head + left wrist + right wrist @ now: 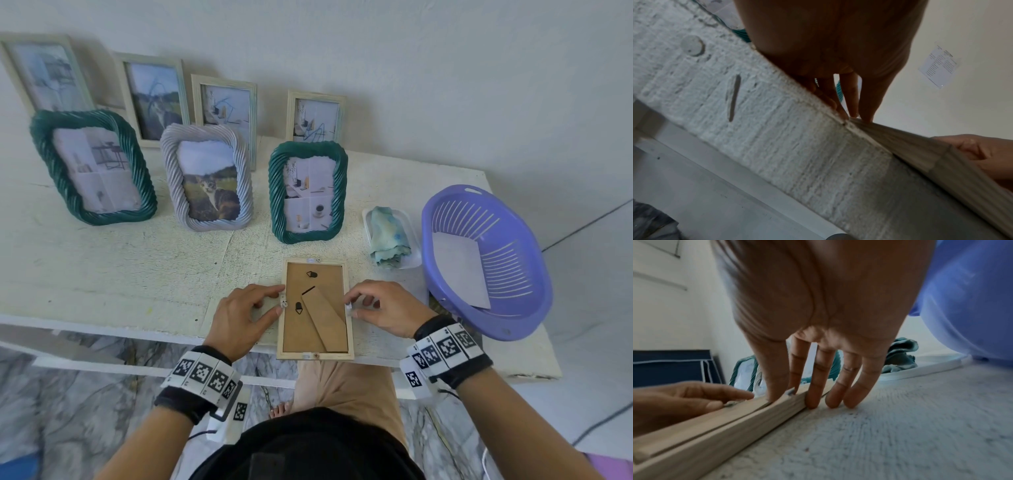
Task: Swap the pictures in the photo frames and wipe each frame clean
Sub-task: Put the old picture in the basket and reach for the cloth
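Wooden frame (315,310) sits face-down at the tabletop (137,274) front edge — left hand (239,317) and right hand (387,306) fingers pinching its side clips, one per side.

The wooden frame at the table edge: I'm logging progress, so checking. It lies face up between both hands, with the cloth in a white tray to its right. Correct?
Not quite. The wooden frame lies face down: the head view shows its brown backing board and folded stand on top. The rest holds: the left hand and right hand are at its sides, and the cloth sits in the white tray to its right.
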Demonstrator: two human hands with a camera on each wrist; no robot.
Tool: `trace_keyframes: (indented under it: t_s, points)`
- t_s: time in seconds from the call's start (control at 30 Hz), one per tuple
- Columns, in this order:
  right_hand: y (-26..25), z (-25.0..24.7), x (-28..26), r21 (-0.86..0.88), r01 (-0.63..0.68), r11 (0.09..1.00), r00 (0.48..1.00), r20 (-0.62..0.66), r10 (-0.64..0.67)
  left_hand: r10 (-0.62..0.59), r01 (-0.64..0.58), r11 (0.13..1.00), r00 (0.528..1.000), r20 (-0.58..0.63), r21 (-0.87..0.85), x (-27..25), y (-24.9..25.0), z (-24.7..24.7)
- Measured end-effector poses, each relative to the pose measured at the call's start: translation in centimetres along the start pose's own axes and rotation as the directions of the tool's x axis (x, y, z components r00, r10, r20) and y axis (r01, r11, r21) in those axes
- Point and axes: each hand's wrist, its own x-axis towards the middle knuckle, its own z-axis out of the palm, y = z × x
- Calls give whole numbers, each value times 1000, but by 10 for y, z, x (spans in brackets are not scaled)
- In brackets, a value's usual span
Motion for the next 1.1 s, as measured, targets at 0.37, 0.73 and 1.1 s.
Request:
trace_keyframes:
  t_s: [0.37,0.73,1.1]
  points:
    - [-5,17,13,-118,20,993,992,-118,-34,-50,50,999,999,-9,4,-1,3,-1]
    - [-9,21,10,-135,-27,990,990,-144,7,-25,23,998,999,43,54,10,17,2]
    - [-33,4,26,-353,-50,934,985,-171,-12,-58,47,992,994,93,116,16,17,4]
